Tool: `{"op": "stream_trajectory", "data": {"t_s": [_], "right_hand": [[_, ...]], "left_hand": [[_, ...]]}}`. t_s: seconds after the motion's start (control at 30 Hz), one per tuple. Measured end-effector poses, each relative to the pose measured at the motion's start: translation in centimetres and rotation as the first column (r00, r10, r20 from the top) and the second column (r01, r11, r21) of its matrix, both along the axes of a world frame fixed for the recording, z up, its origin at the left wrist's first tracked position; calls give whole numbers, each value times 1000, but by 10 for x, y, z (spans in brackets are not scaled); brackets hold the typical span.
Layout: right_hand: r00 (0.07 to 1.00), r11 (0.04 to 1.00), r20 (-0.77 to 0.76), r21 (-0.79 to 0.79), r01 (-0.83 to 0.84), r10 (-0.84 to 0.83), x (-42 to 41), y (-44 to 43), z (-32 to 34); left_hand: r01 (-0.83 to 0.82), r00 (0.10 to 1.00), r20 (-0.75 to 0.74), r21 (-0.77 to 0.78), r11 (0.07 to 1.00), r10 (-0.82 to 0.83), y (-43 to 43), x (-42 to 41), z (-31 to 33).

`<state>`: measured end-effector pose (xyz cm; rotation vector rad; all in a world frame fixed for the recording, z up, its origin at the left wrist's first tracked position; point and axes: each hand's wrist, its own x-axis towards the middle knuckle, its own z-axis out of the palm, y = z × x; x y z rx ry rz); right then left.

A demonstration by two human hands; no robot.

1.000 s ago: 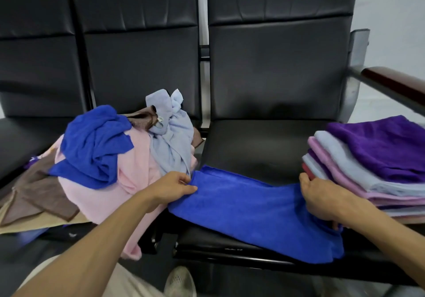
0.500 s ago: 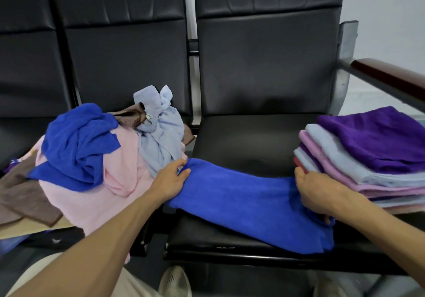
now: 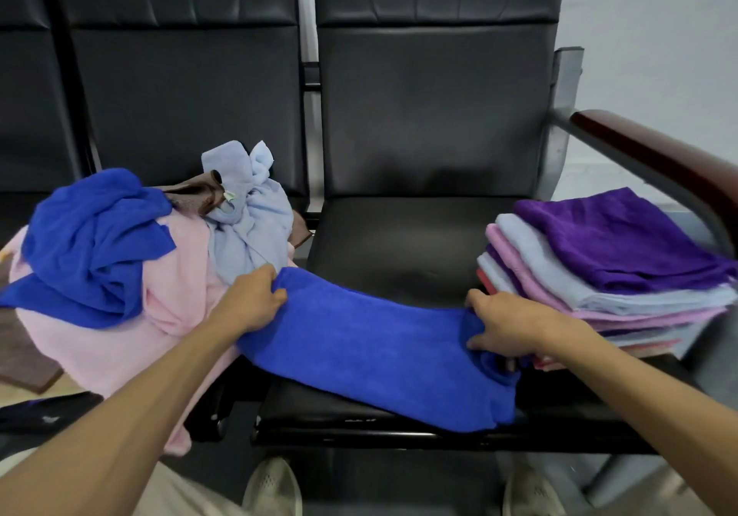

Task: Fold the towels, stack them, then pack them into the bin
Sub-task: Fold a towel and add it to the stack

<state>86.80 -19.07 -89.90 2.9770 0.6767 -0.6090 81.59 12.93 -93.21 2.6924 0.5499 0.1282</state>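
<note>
1. A row of black padded seats (image 3: 431, 124) fills the view; the right-hand seat has a dark wooden armrest (image 3: 659, 160) on a grey metal frame.
2. An unfolded pile of towels (image 3: 131, 316) covers the seat to the left: a pink one underneath, a crumpled blue one on top at the left, a pale blue one knotted up at the back, and brown cloth showing between them and at the far left edge.
3. The blue towel (image 3: 367, 351) lies stretched as a long band across the front of the right-hand seat. Its left end touches the pile and its right end hangs a little over the seat's front edge.
4. A stack of folded towels (image 3: 591, 280) sits on the right side of the same seat, just beside the towel's right end, with purple on top and pale blue, pink and red layers below.
5. The left hand (image 3: 251, 304) pinches the towel's left end, fingers curled over the edge.
6. The right hand (image 3: 507, 325) grips the bunched right end, fingers dug into the cloth.
7. Two pale shoes (image 3: 273, 487) show on the floor below the seat.
</note>
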Motion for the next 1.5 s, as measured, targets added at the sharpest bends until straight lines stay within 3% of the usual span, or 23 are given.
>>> {"op": "stream_trajectory", "data": {"t_s": [0.13, 0.27, 0.37, 0.53, 0.6, 0.7, 0.77, 0.87, 0.97, 1.03, 1.17, 1.27, 1.4, 1.5], "right_hand": [[984, 955, -180, 296, 35, 19, 0, 2, -6], [868, 819, -486, 536, 205, 101, -6, 1, -5], [794, 819, -578, 540, 197, 190, -9, -4, -3], [796, 917, -576, 393, 71, 185, -10, -12, 1], [841, 930, -524, 358, 77, 132, -7, -14, 4], [963, 954, -260, 301, 16, 66, -1, -12, 2], [991, 990, -124, 136, -33, 50, -3, -9, 5], [991, 985, 91, -149, -81, 95, -12, -4, 8], [918, 980, 344, -91, -174, 195, -24, 6, 11], [925, 971, 302, -17, -237, 231, -32, 13, 12], [955, 949, -1, -109, -295, 297, -41, 19, 0], [964, 963, 32, -64, -262, 264, -36, 21, -13], [965, 985, 198, 0, -173, 170, -24, 25, -28], [979, 990, 170, 55, -127, 116, -18, 29, -31]], "left_hand": [[-63, 995, 59, -178, 982, 75, 15, -2, -2], [-71, 991, 98, -160, 985, 88, 26, -6, -1], [-52, 989, 133, -87, 995, 63, 30, -9, 0], [-41, 996, 86, 17, 999, 40, 32, -8, -4], [-56, 995, 86, 37, 998, 52, 32, -7, -4], [-63, 995, 81, 31, 998, 60, 29, -6, -2], [-51, 997, 60, 19, 999, 50, 27, -6, -3], [-50, 998, 30, 7, 999, 50, 25, -5, -2], [-45, 999, -13, 22, 999, 45, 24, -6, 0], [-41, 998, -47, 40, 998, 43, 24, -7, 2], [-3, 997, -73, 30, 1000, 5, 21, -7, 6], [28, 999, 24, 12, 1000, -29, 10, -6, 5], [70, 960, 240, 299, 952, -146, -19, -6, 12], [403, 890, 205, 58, 913, -406, -53, -18, 19]]}}
